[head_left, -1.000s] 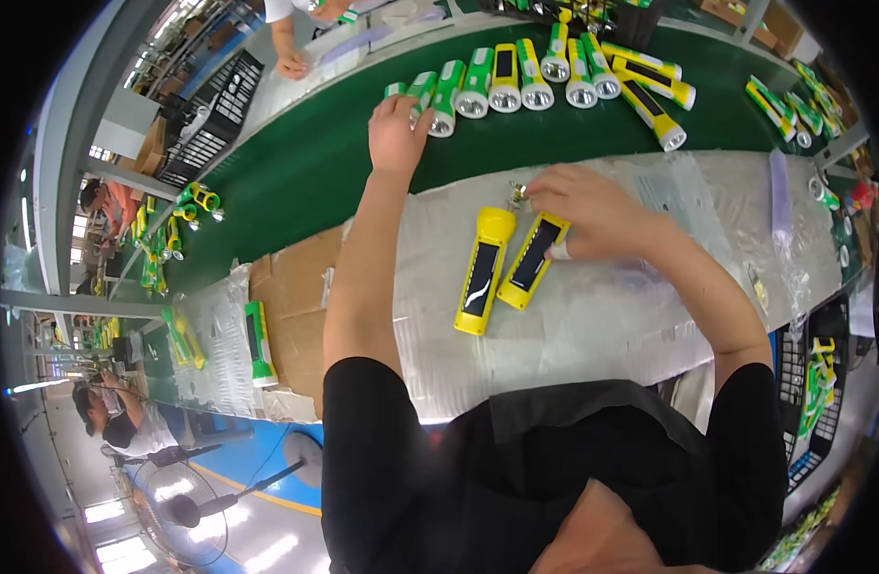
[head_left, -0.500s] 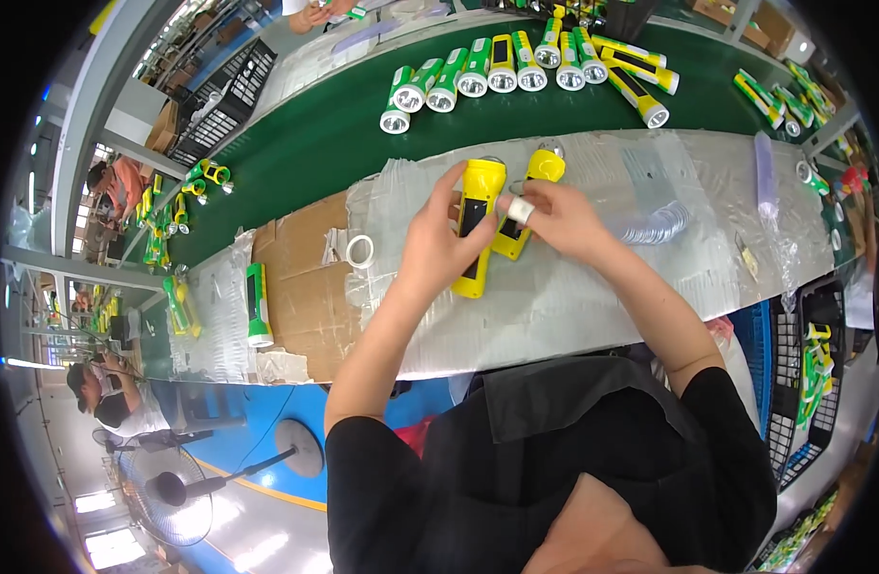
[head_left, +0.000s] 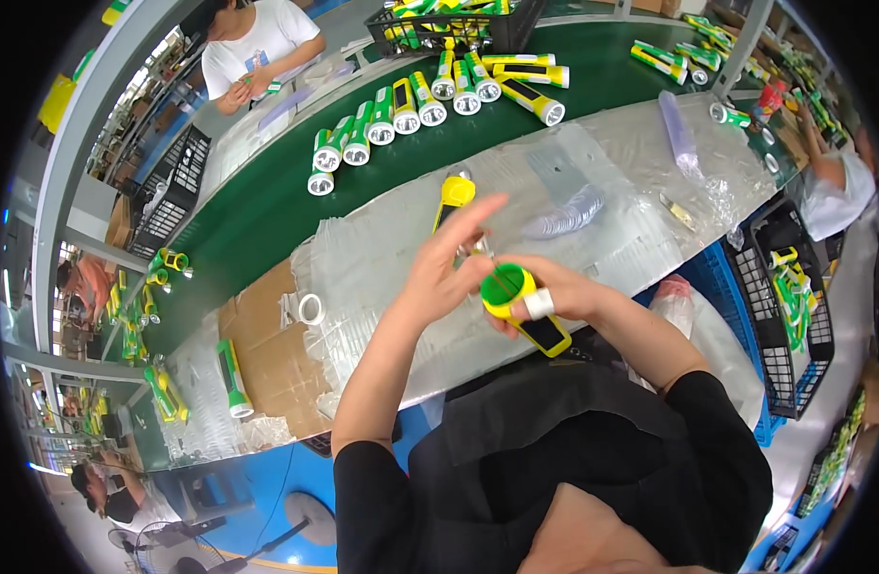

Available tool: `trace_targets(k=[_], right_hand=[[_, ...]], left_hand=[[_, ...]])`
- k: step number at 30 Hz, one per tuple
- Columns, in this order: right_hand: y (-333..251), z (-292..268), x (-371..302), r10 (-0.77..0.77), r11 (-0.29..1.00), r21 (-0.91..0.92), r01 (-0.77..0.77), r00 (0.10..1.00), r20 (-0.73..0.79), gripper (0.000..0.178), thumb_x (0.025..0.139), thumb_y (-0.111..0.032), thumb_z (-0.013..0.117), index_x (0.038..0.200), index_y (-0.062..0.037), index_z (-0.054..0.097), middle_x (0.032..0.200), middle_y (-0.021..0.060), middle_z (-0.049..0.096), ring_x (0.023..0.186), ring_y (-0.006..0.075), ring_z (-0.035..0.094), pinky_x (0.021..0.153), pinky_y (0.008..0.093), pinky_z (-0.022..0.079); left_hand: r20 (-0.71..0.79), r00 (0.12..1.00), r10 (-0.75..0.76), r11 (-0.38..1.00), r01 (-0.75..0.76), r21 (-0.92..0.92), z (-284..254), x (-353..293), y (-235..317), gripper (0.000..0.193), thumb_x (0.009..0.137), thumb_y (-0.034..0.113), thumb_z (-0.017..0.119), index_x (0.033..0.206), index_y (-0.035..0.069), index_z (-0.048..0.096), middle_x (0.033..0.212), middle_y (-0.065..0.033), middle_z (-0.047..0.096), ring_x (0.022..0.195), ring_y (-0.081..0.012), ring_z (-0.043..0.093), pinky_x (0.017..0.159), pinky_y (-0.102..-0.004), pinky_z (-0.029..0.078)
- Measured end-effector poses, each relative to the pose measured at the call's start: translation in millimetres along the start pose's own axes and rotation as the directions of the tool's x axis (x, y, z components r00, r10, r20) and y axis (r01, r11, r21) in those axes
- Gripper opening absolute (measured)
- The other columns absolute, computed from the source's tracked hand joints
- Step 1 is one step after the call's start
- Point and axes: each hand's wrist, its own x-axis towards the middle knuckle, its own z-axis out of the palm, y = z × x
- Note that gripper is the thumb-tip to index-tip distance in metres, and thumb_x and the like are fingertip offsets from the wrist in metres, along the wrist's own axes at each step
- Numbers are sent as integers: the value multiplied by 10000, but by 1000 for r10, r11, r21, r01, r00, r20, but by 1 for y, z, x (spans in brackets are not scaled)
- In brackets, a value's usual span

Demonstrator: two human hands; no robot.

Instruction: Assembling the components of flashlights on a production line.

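A yellow flashlight body [head_left: 543,332] with a dark panel is tilted in my right hand [head_left: 566,291], whose fingers are wrapped round it and wear a white band. Its wide head is uncovered, showing a green inside and what looks like a thin wire. Beside that mouth, my left hand [head_left: 433,277] pinches a small shiny part [head_left: 475,247], apparently the lamp reflector, mostly hidden by the fingers. The left index finger points outward. Beyond my left hand, a second yellow flashlight [head_left: 453,194] lies on the plastic-covered worktable [head_left: 382,249].
Several finished flashlights [head_left: 404,117] stand and lie on the green belt [head_left: 267,196]. A stack of clear discs [head_left: 569,212], a white ring [head_left: 311,309] and a green flashlight [head_left: 233,378] rest on the table. Black crates [head_left: 779,330] stand right. A co-worker [head_left: 261,53] sits across.
The flashlight has come nearer my body and tilted, its mouth now uncovered. My right hand has left the second flashlight to grip this one; my left hand has shifted to its mouth. The view has turned.
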Motion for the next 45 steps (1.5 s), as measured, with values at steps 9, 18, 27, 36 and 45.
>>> trace_targets(k=[9, 18, 27, 36, 45], right_hand=[[3, 13, -9, -121, 984, -159, 81, 959, -258, 385, 932, -247, 639, 1200, -14, 489, 944, 77, 612, 836, 145, 619, 759, 308, 509], [46, 16, -2, -367, 916, -317, 244, 828, -424, 404, 938, -270, 636, 1221, -25, 484, 987, 64, 597, 805, 139, 605, 709, 285, 500], [34, -12, -54, -243, 960, -51, 275, 729, -640, 501, 939, -403, 573, 1275, -52, 452, 845, 140, 583, 721, 213, 588, 665, 310, 472], [31, -16, -62, -208, 975, -61, 214, 780, -590, 492, 924, -368, 609, 1242, -22, 467, 831, 134, 587, 714, 200, 588, 656, 302, 463], [23, 0, -30, -216, 976, -69, 207, 873, -437, 378, 948, -245, 598, 1223, -12, 487, 851, 85, 614, 708, 144, 602, 645, 280, 494]], left_hand=[[-182, 978, 102, 968, -55, 245, 22, -12, 3, 222, 970, 95, 491, 1057, 14, 678, 980, -100, 665, 871, -163, 625, 741, -259, 492], [47, 926, 373, 759, -334, 559, 45, -18, 3, 674, 998, 514, 200, 1300, 10, 530, 1221, -124, 641, 1256, -338, 523, 1079, -478, 306], [-121, 991, 60, 724, 40, 688, 60, 18, -98, 611, 777, 256, 748, 1279, -5, 515, 1246, -192, 552, 1135, -374, 512, 966, -455, 418], [-118, 991, 55, 851, 15, 525, 51, 18, -95, 473, 776, 164, 755, 1210, 44, 611, 1130, -124, 592, 1006, -300, 563, 822, -376, 460], [-38, 967, 253, 823, -194, 534, 50, -22, -7, 361, 869, 138, 613, 1222, 70, 635, 1125, -128, 564, 1025, -325, 516, 888, -406, 422]])
